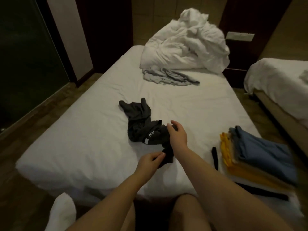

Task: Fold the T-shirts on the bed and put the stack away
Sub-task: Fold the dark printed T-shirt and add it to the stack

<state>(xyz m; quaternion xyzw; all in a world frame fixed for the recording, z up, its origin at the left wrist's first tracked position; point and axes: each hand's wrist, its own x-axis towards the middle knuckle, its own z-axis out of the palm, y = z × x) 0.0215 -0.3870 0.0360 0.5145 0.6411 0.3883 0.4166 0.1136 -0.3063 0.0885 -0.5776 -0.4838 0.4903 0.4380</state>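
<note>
Black T-shirt [138, 119] is lying crumpled on the bed [83, 130]; our left hand [150, 160] is pinching its end, grip of our right hand [178, 135] unclear

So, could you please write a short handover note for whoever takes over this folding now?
Left hand: pinches the near end of the dark T-shirt.
Right hand: grips the same shirt further up.
Done: folded stack, blue on top, at the right edge of the bed.
Left: fold the dark T-shirt, then the crumpled grey T-shirt by the white duvet; put the stack away.
</note>
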